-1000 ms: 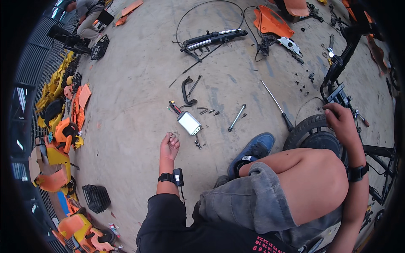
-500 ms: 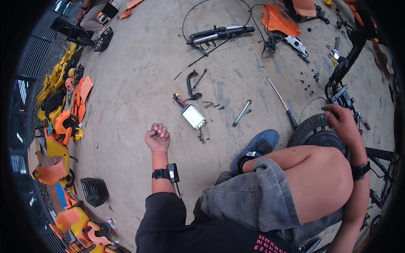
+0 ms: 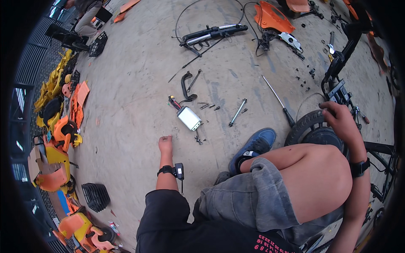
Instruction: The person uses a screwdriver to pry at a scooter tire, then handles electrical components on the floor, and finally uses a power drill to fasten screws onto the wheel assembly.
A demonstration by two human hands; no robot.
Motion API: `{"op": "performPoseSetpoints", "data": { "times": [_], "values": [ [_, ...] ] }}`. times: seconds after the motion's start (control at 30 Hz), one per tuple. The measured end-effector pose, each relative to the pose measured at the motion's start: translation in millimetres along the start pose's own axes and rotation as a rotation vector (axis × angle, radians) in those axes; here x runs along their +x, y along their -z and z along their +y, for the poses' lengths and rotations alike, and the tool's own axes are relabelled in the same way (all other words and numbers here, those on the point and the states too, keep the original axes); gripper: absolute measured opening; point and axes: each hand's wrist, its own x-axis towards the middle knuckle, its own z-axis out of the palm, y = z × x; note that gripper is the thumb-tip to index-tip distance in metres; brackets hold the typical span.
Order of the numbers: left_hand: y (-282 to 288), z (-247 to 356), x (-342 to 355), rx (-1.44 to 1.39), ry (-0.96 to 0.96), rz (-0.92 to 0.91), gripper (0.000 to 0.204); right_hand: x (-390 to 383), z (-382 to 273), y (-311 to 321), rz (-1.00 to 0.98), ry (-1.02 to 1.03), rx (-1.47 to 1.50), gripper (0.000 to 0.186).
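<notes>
My left hand [image 3: 166, 144] hangs low over the concrete floor, nearest to the silver box-shaped controller [image 3: 189, 118] with its bundle of wires. Its fingers are mostly hidden from view, so I cannot tell whether they hold anything. Beside the front wheel's black tyre [image 3: 306, 125], my right hand [image 3: 341, 120] has loosely bent fingers with a gap at the thumb, and nothing shows in it. A curved black bracket [image 3: 184, 86] and a spanner [image 3: 194, 81] lie beyond the controller. Several small bolts [image 3: 211, 106], a long axle bolt [image 3: 238, 112] and a screwdriver [image 3: 278, 100] lie to the right.
My blue shoe [image 3: 258, 145] stands between the controller and the wheel. Farther off lie a front fork [image 3: 215, 34] with cables and an orange panel [image 3: 272, 17]. Orange and yellow scooter parts [image 3: 63, 130] line the left side, near black baskets [image 3: 95, 196]. Another person [image 3: 86, 21] is at the far left.
My left hand has turned and dropped, so its curled fingers no longer show. My right hand stays by the wheel. The whole view has shifted slightly.
</notes>
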Motion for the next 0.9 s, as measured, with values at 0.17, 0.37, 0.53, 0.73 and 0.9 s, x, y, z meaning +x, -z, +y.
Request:
{"op": "performPoseSetpoints", "data": {
  "times": [0.17, 0.37, 0.53, 0.73, 0.9],
  "values": [
    [-19.4, -4.3, 5.3, 0.326, -0.212, 0.120, 0.026, 1.0, 7.3, 1.3, 0.005, 0.023, -0.032, 0.022],
    [-2.9, 15.2, 0.4, -0.549, 0.159, -0.180, 0.015, -2.6, 3.7, 3.9, -0.002, -0.032, -0.026, 0.022],
    [19.8, 41.6, -51.1, -1.245, 0.232, -0.377, 0.011, -1.7, -3.8, 4.6, -0.002, -0.055, 0.008, 0.023],
    [9.5, 23.7, -46.1, -1.154, 0.256, -0.420, 0.014, 0.9, 5.9, 0.1, -0.027, 0.000, -0.034, 0.024],
    [-16.0, 19.6, -31.7, -0.058, 0.122, -0.085, 0.027, -1.3, 0.4, 4.2, -0.030, -0.019, -0.030, 0.023]
  ]
}}
